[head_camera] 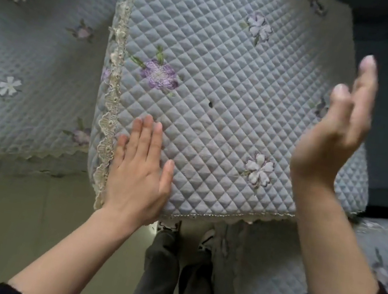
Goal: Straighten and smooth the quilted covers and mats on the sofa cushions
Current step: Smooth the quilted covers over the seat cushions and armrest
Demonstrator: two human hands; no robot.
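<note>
Our left hand [142, 164] presses flat on the quilted cover [222, 88] at seven o'clock; our right hand [334, 133] hovers loose-fingered at three.

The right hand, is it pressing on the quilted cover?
No, the right hand hangs above the quilted cover; only the left hand lies flat on it.

Quilted cover [222, 88] lies open mid-surface; left hand [141, 174] flat beside the lace edge [109, 120]; right hand [333, 143] hovers clear above.
</note>
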